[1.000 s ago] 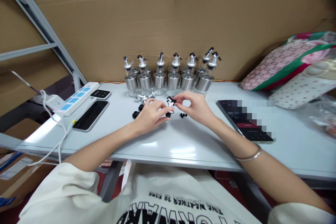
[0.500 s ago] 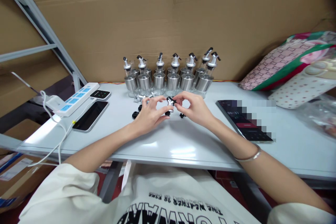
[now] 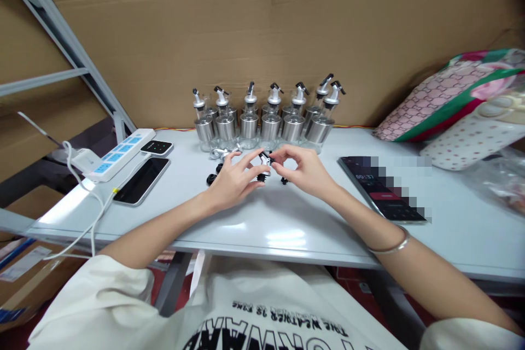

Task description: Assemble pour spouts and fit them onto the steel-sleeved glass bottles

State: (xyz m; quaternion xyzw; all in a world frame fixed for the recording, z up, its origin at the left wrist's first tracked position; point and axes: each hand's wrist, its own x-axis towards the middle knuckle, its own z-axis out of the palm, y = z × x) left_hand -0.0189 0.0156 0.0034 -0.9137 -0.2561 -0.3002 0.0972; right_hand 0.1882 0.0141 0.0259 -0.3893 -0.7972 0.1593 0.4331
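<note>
My left hand [image 3: 233,179] is closed around a small silver-and-black bottle pourer [image 3: 265,163], held just above the table with its black stopper end down. The fingertips of my right hand [image 3: 302,170] pinch the black flip cap at the pourer's top. Small black parts [image 3: 211,179] lie left of my left hand, partly hidden by it. Another small black piece [image 3: 284,180] lies beneath my right hand. Silver pourer pieces [image 3: 221,152] rest behind my left hand. Beyond stand several glass bottles with steel sleeves [image 3: 270,127], the front ones topped with similar pourers.
A phone [image 3: 379,188] lies at the right, a second phone [image 3: 141,181] at the left beside a power strip [image 3: 123,154] and white cables. A patterned bag [image 3: 447,98] and a dotted white item [image 3: 471,134] fill the right end. Cardboard [image 3: 229,27] stands behind the table.
My left index finger has shifted up over the pourer's top, and the pourer has tilted slightly. My right hand keeps its pinch almost in place.
</note>
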